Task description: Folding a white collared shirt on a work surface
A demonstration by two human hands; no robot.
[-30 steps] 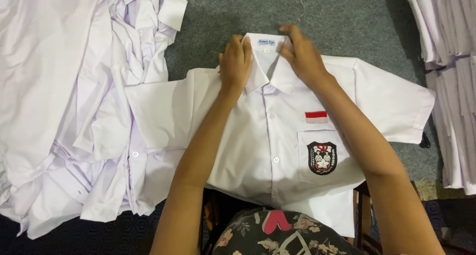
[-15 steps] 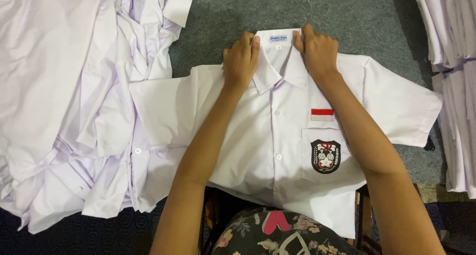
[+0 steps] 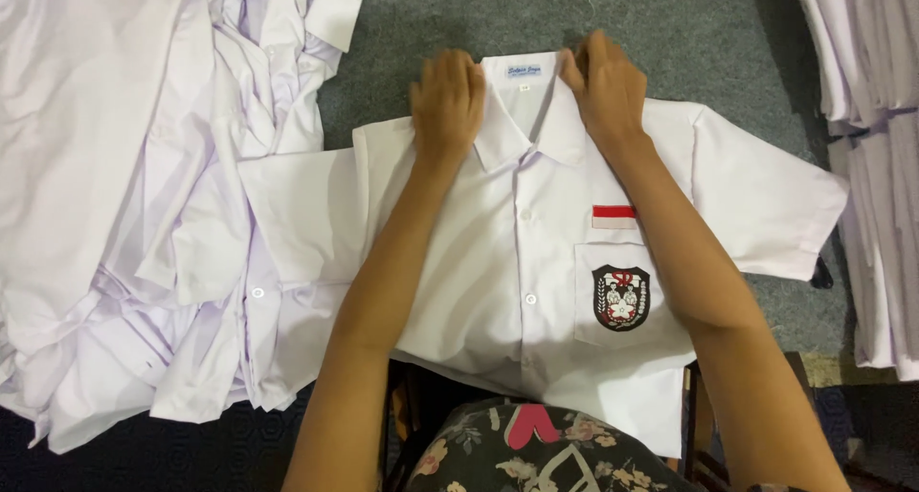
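Since a moment ago my hands have slid up to the top of the collar, one at each side, and the white shirt (image 3: 517, 262) has barely shifted. It lies face up and buttoned on the grey surface (image 3: 670, 33), collar away from me, hem over my lap, its short sleeves spread out past both my wrists. My left hand (image 3: 446, 104) lies flat on the left collar wing, fingers pressing the cloth; my right hand (image 3: 605, 90) pinches the collar's right edge near the neck label. The two hands stay apart, the collar band between them. Under my right forearm sit a red-and-white strip (image 3: 614, 216) and a dark crest badge (image 3: 620, 298) on the chest pocket. Beyond my left arm is a heap of loose white shirts (image 3: 144, 214); past my right, a stack of folded white ones (image 3: 876, 119).
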